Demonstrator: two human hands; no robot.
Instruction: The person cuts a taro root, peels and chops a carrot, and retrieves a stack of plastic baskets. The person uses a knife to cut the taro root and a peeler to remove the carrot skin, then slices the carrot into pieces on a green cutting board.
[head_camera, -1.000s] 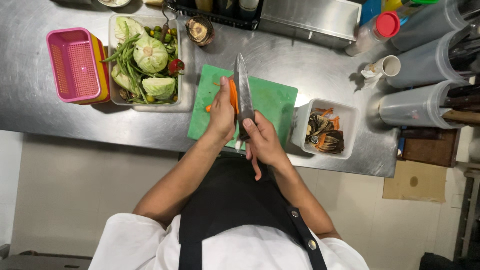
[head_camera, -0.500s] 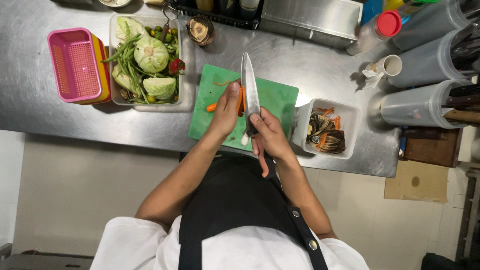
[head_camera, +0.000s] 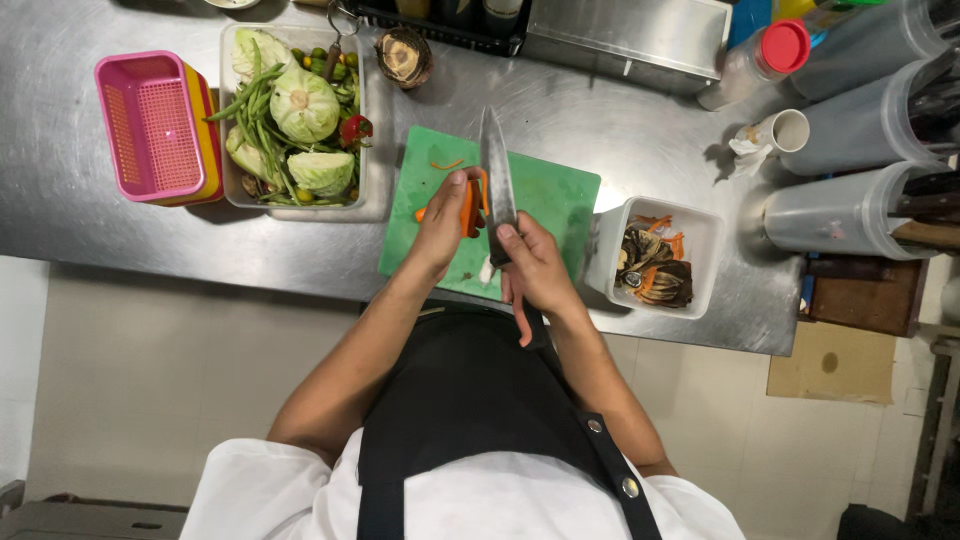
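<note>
Left hand (head_camera: 445, 215) pins carrot (head_camera: 466, 205) on board (head_camera: 560, 200) | right hand (head_camera: 530, 265) closed round knife (head_camera: 496, 175) | risk: your thumb lies beside the blade; a rolling carrot could draw it under | board overhangs desk (head_camera: 120, 230) edge.

Cutting board (head_camera: 545, 205) at the counter's (head_camera: 80, 215) near edge, carrot (head_camera: 466, 205) and knife (head_camera: 496, 180) on it (hands over both). Left: tub of vegetables (head_camera: 295, 110), then stacked baskets (head_camera: 155, 125). Right: tub of scraps (head_camera: 655, 255). Far right: cup (head_camera: 785, 130), bottle (head_camera: 755, 60).
</note>
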